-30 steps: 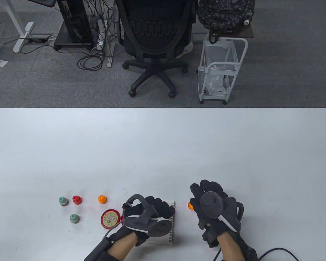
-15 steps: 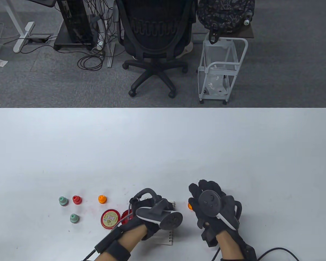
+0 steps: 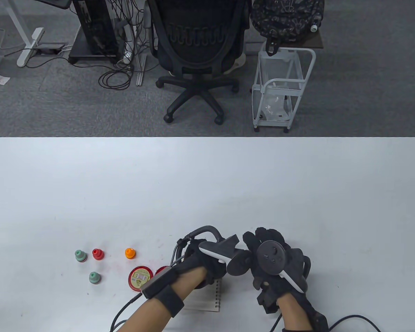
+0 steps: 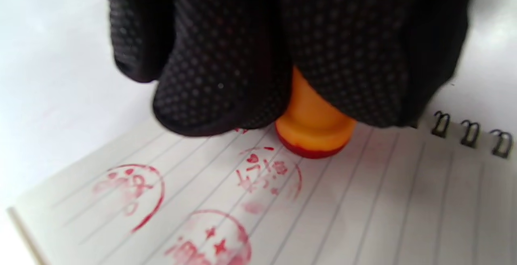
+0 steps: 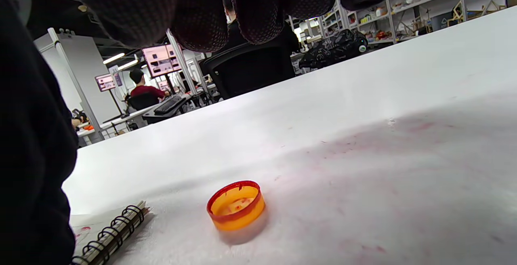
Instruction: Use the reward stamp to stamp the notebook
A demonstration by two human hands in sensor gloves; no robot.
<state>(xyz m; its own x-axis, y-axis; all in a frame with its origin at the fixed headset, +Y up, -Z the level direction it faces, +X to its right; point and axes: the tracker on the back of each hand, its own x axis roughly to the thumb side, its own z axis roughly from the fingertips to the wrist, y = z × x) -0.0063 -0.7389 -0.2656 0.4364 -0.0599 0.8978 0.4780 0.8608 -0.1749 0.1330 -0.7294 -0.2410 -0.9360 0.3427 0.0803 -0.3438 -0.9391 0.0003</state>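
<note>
My left hand (image 3: 202,264) pinches an orange reward stamp (image 4: 313,129) upright by its stem. The stamp's red face sits at the lined page of the spiral notebook (image 4: 363,200), near the wire binding; I cannot tell whether it touches. The page carries three red round prints (image 4: 268,174). In the table view the notebook (image 3: 207,299) lies under and behind my left wrist. My right hand (image 3: 263,242) hovers empty just right of the left hand, above the stamp's orange cap (image 5: 236,205), which lies open side up on the table beside the notebook's binding (image 5: 111,228).
To the left stand two green stamps (image 3: 80,255) (image 3: 94,277), a red stamp (image 3: 97,254) and an orange stamp (image 3: 130,253). A red ink pad tin (image 3: 140,277) and its red lid (image 3: 160,270) lie left of the notebook. The white table (image 3: 207,180) stretches beyond.
My left hand has moved right and away across the notebook, close up to my right hand, uncovering the notebook's near part. My right hand has barely moved.
</note>
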